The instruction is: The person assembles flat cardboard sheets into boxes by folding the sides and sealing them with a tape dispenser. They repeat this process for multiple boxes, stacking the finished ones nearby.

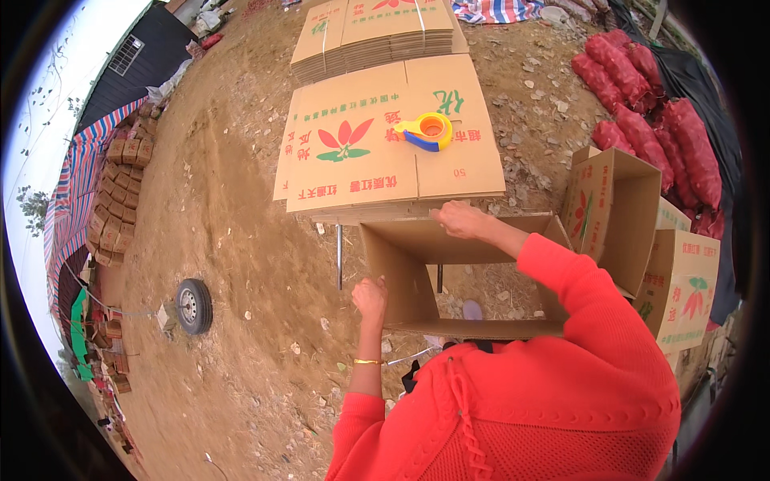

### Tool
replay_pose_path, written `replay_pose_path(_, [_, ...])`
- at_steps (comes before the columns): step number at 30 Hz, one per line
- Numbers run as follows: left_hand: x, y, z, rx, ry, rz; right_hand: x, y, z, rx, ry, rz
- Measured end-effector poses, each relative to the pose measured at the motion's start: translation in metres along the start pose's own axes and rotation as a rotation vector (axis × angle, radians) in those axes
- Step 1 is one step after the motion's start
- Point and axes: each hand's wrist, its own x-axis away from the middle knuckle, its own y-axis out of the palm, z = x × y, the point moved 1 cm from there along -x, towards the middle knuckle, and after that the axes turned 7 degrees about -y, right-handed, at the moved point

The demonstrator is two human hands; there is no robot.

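An unfolded cardboard box stands in front of me, with both ends open so the ground shows through it. My left hand is closed on its left edge, a gold bracelet at the wrist. The far edge of the box is pinched by my right hand, beside the near edge of a stack of flat printed cartons. On that stack lies a yellow and blue tape dispenser with an orange roll centre. Some of my fingertips are hidden behind the cardboard.
Another strapped carton stack lies farther off. Opened boxes stand close on my right, before full red mesh sacks. To the left are a wheel on the dirt ground and piled boxes under striped sheeting.
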Motion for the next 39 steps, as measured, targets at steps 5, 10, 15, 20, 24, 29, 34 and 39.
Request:
replay_pose_path(5, [0.006, -0.003, 0.029, 0.035, 0.057, -0.026, 0.042, -0.006, 0.026, -0.043, 0.159, 0.043])
replay_pose_path(10, [0.004, -0.007, 0.029, 0.033, 0.074, -0.093, 0.151, -0.025, 0.045, 0.394, 0.374, 0.277])
replay_pose_path(15, [0.013, -0.003, 0.04, 0.003, 0.144, -0.06, 0.231, -0.023, 0.064, 0.155, 0.866, 0.452])
replay_pose_path(20, [0.027, -0.01, 0.074, -0.033, 0.252, -0.09, 0.273, 0.015, 0.117, 0.274, 0.964, 0.402])
replay_pose_path(24, [0.026, -0.002, 0.079, -0.101, 0.313, -0.063, 0.245, 0.002, 0.078, 0.27, 0.94, 0.352])
replay_pose_path(29, [0.043, 0.031, 0.092, -0.188, 0.449, -0.086, 0.26, 0.016, 0.09, 0.179, 0.956, 0.442])
replay_pose_path(34, [0.05, 0.024, 0.1, -0.188, 0.418, -0.163, 0.281, 0.007, 0.079, -0.088, 1.023, 0.529])
replay_pose_path(39, [0.048, 0.014, 0.101, -0.21, 0.416, -0.205, 0.321, 0.036, 0.068, -0.672, 0.986, 0.631])
